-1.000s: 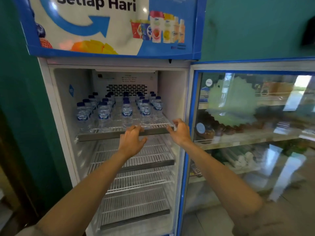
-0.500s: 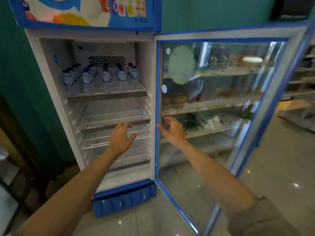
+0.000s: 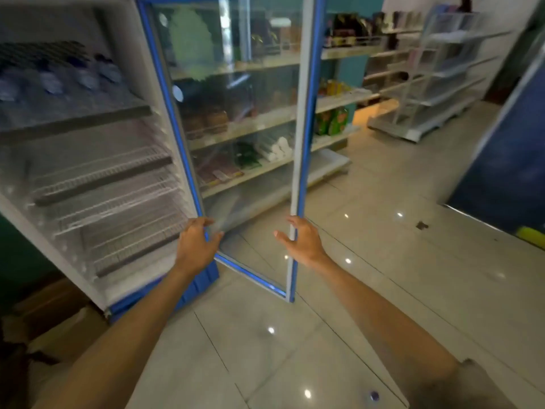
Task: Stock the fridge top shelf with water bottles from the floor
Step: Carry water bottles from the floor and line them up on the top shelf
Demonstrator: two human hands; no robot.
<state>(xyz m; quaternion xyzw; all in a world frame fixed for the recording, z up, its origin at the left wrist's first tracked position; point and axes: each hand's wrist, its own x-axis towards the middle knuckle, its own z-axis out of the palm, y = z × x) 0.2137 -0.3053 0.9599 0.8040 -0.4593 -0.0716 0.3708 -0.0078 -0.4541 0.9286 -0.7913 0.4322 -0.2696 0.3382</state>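
Fridge (image 3: 124, 54) top shelf (image 3: 73, 121) holds water bottles (image 3: 53, 81) — lower racks bare.

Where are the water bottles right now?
The water bottles stand on the fridge's top shelf, upper left in the head view, left of the open glass door.

no text can be read anywhere. the labels on the water bottles (image 3: 53, 81) on the fridge's top shelf (image 3: 73, 119) are blurred to pale patches, and the stickers on the glass door (image 3: 236, 113) show no legible lettering.
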